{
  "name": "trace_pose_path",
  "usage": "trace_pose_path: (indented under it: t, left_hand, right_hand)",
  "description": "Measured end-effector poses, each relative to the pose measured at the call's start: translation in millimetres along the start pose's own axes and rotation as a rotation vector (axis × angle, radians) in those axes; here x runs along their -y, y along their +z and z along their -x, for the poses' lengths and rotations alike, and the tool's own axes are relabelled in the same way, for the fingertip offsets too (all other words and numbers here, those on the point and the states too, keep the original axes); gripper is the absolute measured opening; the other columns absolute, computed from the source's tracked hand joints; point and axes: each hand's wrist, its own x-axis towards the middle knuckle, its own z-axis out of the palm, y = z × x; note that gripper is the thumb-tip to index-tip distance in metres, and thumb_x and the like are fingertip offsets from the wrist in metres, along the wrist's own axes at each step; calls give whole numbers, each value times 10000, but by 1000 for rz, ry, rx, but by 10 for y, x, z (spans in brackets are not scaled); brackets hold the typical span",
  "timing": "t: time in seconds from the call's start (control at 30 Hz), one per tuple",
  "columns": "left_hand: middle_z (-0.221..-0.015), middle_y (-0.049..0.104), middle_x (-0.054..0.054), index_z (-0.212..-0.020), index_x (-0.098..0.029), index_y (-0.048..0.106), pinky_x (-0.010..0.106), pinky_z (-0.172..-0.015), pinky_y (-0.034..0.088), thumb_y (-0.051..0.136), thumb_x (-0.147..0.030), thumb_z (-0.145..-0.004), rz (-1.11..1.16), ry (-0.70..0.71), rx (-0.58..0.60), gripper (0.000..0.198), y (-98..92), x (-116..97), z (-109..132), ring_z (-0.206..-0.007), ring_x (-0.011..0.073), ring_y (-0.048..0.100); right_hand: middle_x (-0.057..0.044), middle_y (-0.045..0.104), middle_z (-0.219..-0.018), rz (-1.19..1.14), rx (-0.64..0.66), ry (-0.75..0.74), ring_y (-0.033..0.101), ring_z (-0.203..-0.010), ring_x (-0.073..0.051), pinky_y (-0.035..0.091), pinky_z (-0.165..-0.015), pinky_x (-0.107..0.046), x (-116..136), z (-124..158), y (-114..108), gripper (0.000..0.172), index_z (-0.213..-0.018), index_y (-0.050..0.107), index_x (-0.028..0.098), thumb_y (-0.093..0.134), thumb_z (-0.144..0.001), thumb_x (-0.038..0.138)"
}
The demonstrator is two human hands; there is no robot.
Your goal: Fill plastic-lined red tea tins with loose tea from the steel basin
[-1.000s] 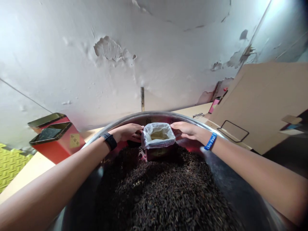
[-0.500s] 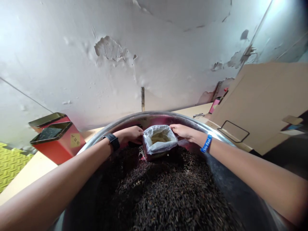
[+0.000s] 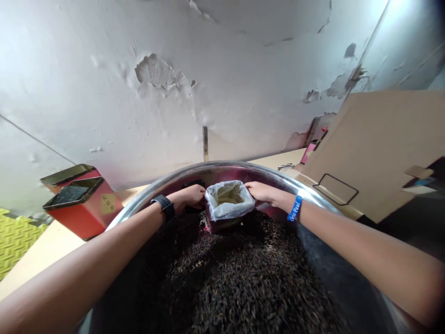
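A tin with a clear plastic bag lining (image 3: 225,211) stands at the far side of a large metal tub (image 3: 167,178). The bag's edge is folded out over the tin's rim, and its mouth is open. My left hand (image 3: 193,195), with fingers closed, grips the bag's edge on the left side. On the opposite side my right hand (image 3: 259,191) pinches the same edge. Dark, twisted dry leaves that look like loose tea (image 3: 257,278) lie heaped in the tub in front of the tin. A dark object beside my left hand is partly hidden.
Two red tins (image 3: 81,204) stand left of the tub on a pale tabletop (image 3: 57,253). Eyeglasses (image 3: 286,166) lie behind the tub's right rim. A large cardboard box (image 3: 378,153) stands at the right. A peeling wall (image 3: 225,93) rises behind.
The bag's mouth now lies wider and flatter against the tin, showing more of the inside. Both hands stay at its sides, and the view has shifted slightly.
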Motion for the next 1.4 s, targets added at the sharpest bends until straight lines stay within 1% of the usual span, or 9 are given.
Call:
trace_pose_path:
  t: [0.13, 0.23, 0.3, 0.43, 0.63, 0.83, 0.97, 1.2, 1.4]
  left_hand:
    - [-690, 625, 25, -722, -157, 574, 285, -593, 503, 535, -165, -574, 84, -4, 48, 154, -11, -56, 123, -650, 173, 606]
    - [-769, 653, 35, -749, -164, 585, 320, -651, 519, 528, -160, -571, 80, -42, 197, 186, -73, -129, 281, -695, 199, 635]
    - [-829, 667, 42, -811, -175, 592, 338, -685, 520, 542, -170, -591, 48, -98, 306, 226, -132, -181, 374, -744, 215, 646]
    - [-937, 675, 85, -915, -166, 585, 344, -758, 495, 592, -217, -649, 4, -174, 475, 272, -200, -259, 475, -847, 226, 642]
    - [-988, 669, 92, -900, -163, 603, 327, -775, 466, 634, -296, -682, 62, -222, 585, 257, -191, -208, 410, -866, 202, 637]
    - [-880, 682, 53, -856, -157, 626, 283, -757, 459, 651, -259, -675, 143, -246, 550, 209, -217, -63, 276, -836, 163, 632]
    - [-850, 681, 43, -825, -158, 632, 283, -732, 475, 658, -251, -658, 134, -269, 501, 193, -200, -6, 217, -791, 166, 640]
    - [-828, 684, 51, -828, -155, 636, 262, -705, 486, 657, -259, -652, 76, -255, 444, 205, -164, -46, 236, -765, 160, 644]
    - [-818, 683, 52, -817, -152, 627, 248, -669, 488, 652, -246, -639, 71, -250, 431, 202, -150, -57, 242, -761, 165, 644]
  right_hand:
    - [-90, 619, -894, 21, 174, 71, 607, -644, -157, 500, -518, -276, 23, 63, -150, 360, -1071, 524, 183, 423, -727, 150]
    - [-71, 607, -834, 53, 340, 55, 603, -648, -145, 504, -539, -268, 34, 110, -296, 261, -961, 549, 162, 455, -718, 166]
    - [-64, 599, -819, 75, 406, 41, 602, -665, -140, 502, -547, -253, 30, 122, -363, 211, -903, 558, 147, 485, -707, 176]
    - [-63, 594, -813, 45, 429, 77, 602, -673, -139, 505, -567, -258, -7, 104, -380, 210, -891, 553, 131, 515, -690, 181]
    - [-42, 576, -746, -77, 397, 122, 579, -627, -119, 492, -555, -249, -54, 84, -304, 170, -848, 556, 146, 525, -687, 188]
    - [-12, 551, -665, -106, 378, 140, 548, -572, -87, 468, -543, -215, -51, 78, -258, 99, -765, 526, 149, 511, -668, 138]
    - [1, 531, -627, -92, 360, 135, 536, -529, -83, 452, -523, -219, -57, 70, -195, 88, -743, 513, 154, 492, -666, 117]
    - [-7, 545, -598, -35, 274, 204, 528, -507, -89, 426, -480, -203, -50, 33, -122, 70, -732, 522, 168, 541, -668, 147]
    - [-17, 557, -616, 39, 279, 179, 536, -503, -92, 433, -475, -212, -128, -38, -101, 48, -692, 528, 159, 502, -676, 122]
